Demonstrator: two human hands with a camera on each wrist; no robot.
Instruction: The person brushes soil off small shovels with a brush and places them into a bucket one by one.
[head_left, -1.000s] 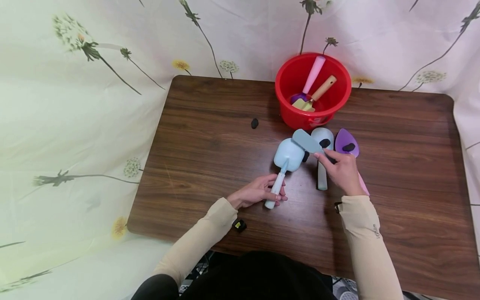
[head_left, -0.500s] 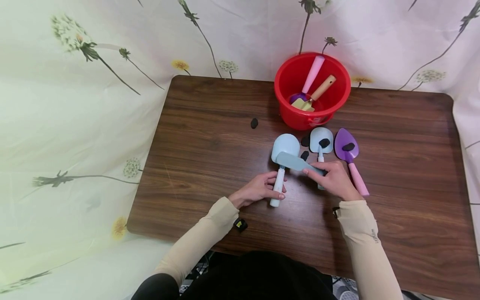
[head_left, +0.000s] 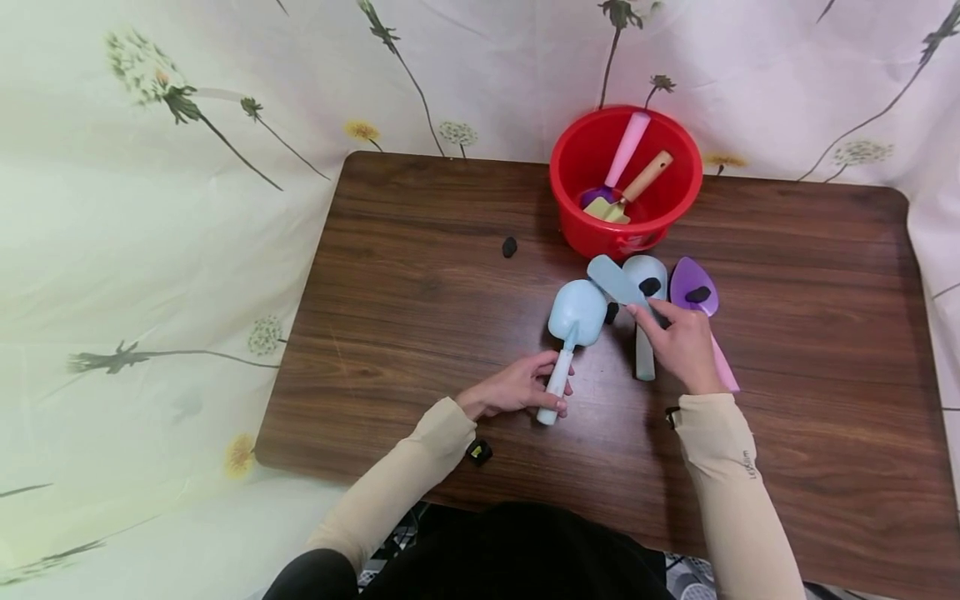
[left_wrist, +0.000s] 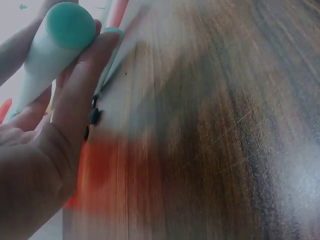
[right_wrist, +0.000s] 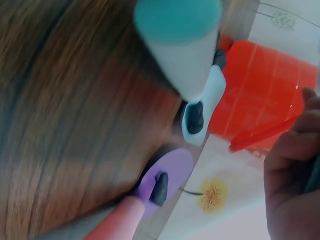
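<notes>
In the head view my left hand (head_left: 513, 387) holds the white handle of a light-blue toy shovel (head_left: 576, 310), its rounded blade pointing away from me. The handle's teal end (left_wrist: 71, 26) fills the upper left of the left wrist view. My right hand (head_left: 681, 340) pinches the near end of a flat light-blue strip (head_left: 615, 280) with a rounded tip; its kind does not show. The strip's far part lies close to the blade's upper right edge. It partly covers a second light-blue shovel (head_left: 637, 265), which bears a black lump (right_wrist: 195, 117).
A purple shovel (head_left: 686, 273) with a pink handle and a black lump lies at right. Behind stands a red bucket (head_left: 573, 218) holding a pink-handled tool and a wooden-handled one. Loose black lumps (head_left: 509, 247) and a small black device (head_left: 479, 452) lie on the table.
The strip swept left across the shovel's blade, then came back up and right to its upper edge. The shovel tilted slightly with it. Both hands keep their hold.
</notes>
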